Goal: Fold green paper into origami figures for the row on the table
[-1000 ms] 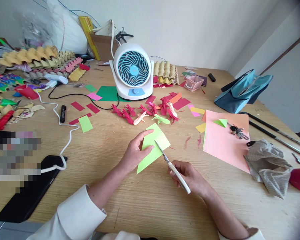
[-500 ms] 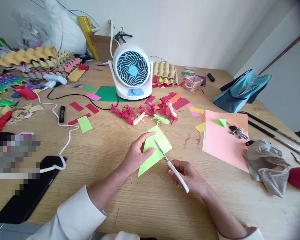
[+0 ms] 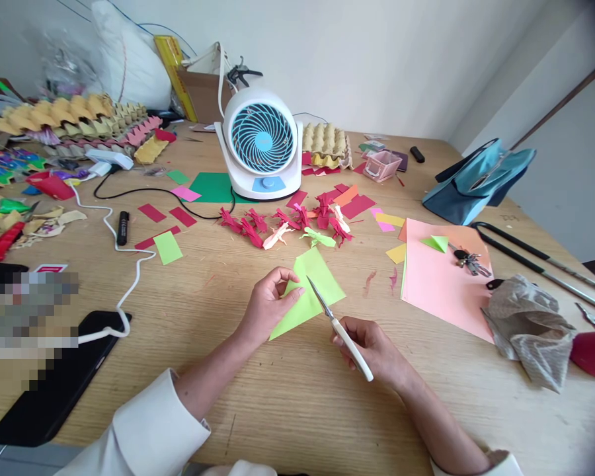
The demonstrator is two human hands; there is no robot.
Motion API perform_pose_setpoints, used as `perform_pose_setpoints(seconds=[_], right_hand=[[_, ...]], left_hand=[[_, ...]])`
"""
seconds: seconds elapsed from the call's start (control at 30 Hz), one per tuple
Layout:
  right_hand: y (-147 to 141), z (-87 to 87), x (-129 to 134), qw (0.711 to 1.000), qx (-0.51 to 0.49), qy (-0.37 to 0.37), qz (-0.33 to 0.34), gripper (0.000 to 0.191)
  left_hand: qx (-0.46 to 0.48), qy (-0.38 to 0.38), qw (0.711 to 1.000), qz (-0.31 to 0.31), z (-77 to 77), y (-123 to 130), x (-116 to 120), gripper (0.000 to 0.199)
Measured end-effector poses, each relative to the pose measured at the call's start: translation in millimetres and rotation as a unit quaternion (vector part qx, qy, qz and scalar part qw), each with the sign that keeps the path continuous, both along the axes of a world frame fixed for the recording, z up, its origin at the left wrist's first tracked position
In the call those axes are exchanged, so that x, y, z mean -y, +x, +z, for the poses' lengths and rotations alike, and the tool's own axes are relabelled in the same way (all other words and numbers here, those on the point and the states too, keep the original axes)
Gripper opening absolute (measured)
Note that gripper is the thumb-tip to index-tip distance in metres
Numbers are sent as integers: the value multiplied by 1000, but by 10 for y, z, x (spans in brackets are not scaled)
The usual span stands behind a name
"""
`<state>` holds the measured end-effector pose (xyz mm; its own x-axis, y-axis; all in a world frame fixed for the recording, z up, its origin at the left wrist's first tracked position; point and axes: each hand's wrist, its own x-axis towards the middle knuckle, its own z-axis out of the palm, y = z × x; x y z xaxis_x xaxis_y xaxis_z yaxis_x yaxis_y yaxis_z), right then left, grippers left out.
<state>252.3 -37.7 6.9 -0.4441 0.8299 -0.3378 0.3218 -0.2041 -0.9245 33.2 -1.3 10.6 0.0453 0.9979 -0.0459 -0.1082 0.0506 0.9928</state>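
A light green sheet of paper point(image 3: 313, 294) is pinched at its left side between the thumb and fingers of my left hand point(image 3: 272, 301). My right hand point(image 3: 369, 347) grips a pair of white-handled scissors point(image 3: 350, 345), whose blades point up and left across the paper's front. Whether the paper lies between the blades I cannot tell. Just beyond it, a folded light green paper figure point(image 3: 319, 237) lies beside several red folded paper figures point(image 3: 252, 231) and a pale peach one point(image 3: 277, 235).
A white fan point(image 3: 264, 142) stands at the back middle. Pink paper sheets point(image 3: 441, 284) with keys point(image 3: 471, 260) lie to the right, near a blue bag point(image 3: 476, 182) and crumpled grey plastic point(image 3: 530, 324). A white cable point(image 3: 137, 277) and black marker point(image 3: 123, 228) lie left.
The green paper has turned slightly and its left end has risen a little. My left fingers have curled in and shifted slightly left on it. The scissors stay nearly in place.
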Motion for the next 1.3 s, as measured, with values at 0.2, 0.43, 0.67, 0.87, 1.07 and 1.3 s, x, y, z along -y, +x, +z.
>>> perform_pose_setpoints(seconds=[0.2,0.43,0.67,0.87,1.07,1.3], right_hand=[[2,9,8,1000,8,4,-4,30],[3,11,9,1000,-2,-9,2,29],[-6,30,4,1000,-15,-9,0,31],[5,16,4,1000,-23,-4,3,35],[-1,2,2,1000,-26,-4,1,30],[7,4,7,1000,-11,12,5,27]], left_hand=[[-31,-2,999,17,43,-8,11,21],[-46,12,999,13,47,-20,12,20],[-61,33,998,-7,19,-34,18,16],[-65,31,997,-12,76,2,48,16],[-71,38,996,-27,93,17,66,16],[-89,49,994,-33,103,7,56,15]])
